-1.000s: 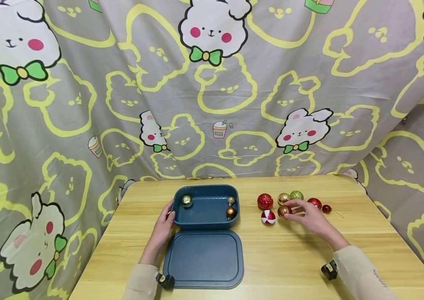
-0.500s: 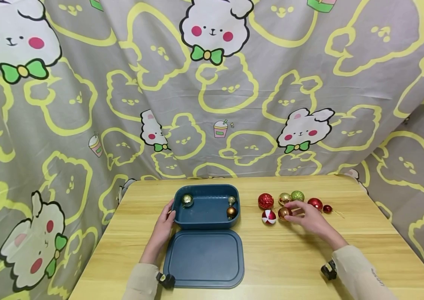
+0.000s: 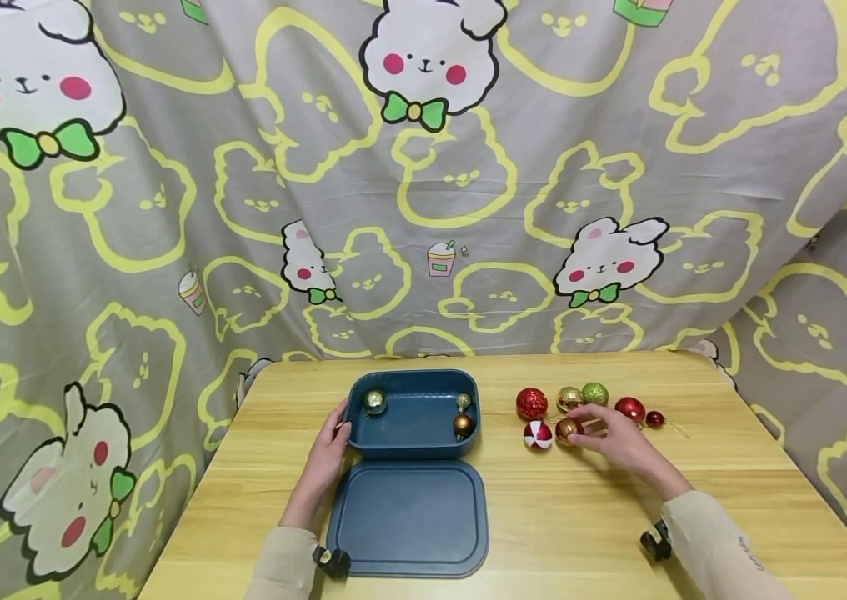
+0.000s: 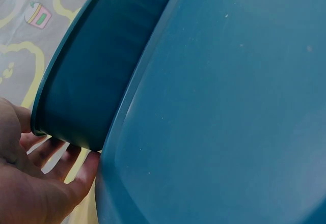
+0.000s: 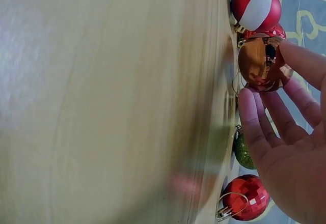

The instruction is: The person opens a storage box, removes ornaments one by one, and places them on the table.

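Observation:
My left hand (image 3: 326,454) touches the outer left wall of a dark blue open box (image 3: 412,451); the left wrist view shows its fingers (image 4: 81,178) against the box's end, below the rim. Inside the box lie a gold bauble (image 3: 374,402), a small gold one (image 3: 463,402) and a bronze one (image 3: 463,426). My right hand (image 3: 622,442) pinches a shiny bronze bauble (image 5: 260,63) between thumb and fingertips, low over the table. Close by are a red-and-white bauble (image 3: 538,435), a red glittery one (image 3: 532,403), a gold one (image 3: 569,398) and a green one (image 3: 595,393).
The box's flat blue lid (image 3: 408,517) lies on the wooden table (image 3: 558,533), directly in front of the box. Right of the baubles sit a red faceted bauble (image 3: 629,409) and a small dark red one (image 3: 655,419). A patterned curtain (image 3: 498,183) hangs behind the table.
Hardly anything differs. Both hands keep their places, the right one on the bronze bauble and the left one at the box, while the head view shifts very slightly.

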Demonstrator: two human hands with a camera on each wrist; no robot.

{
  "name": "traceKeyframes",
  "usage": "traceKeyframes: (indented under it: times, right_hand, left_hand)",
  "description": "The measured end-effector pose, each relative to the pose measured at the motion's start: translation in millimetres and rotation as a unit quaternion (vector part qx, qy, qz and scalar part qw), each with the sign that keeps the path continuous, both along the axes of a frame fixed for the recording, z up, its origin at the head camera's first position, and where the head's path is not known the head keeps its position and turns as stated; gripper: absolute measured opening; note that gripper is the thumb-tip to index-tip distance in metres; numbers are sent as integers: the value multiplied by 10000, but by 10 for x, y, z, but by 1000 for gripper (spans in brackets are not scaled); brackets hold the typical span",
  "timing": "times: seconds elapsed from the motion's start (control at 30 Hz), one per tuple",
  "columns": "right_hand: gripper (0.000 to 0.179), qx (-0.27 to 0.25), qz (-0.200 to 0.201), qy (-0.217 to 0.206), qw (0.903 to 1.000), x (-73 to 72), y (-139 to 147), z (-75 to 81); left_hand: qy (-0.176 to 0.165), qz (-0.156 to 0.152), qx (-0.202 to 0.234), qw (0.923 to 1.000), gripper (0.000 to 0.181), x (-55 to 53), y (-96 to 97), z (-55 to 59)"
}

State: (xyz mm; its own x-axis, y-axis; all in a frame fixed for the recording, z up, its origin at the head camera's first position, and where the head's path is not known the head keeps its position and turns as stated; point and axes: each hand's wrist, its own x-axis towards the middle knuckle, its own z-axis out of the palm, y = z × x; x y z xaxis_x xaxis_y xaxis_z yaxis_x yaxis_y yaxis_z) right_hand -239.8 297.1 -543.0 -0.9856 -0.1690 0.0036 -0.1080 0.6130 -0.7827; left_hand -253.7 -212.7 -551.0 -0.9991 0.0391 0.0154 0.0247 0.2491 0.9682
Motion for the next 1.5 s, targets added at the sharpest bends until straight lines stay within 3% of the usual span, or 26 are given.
traceKeyframes:
  times: [1.23, 1.5]
  right_hand:
    - [48, -46, -43, -115, 9999, 5, 49, -37]
    - [46, -43, 9, 23, 10000, -5, 63, -17]
  left_hand:
    - [21, 72, -45, 10000, 51, 6, 15, 2]
    - [-10, 32, 28, 10000, 51, 1, 11, -1]
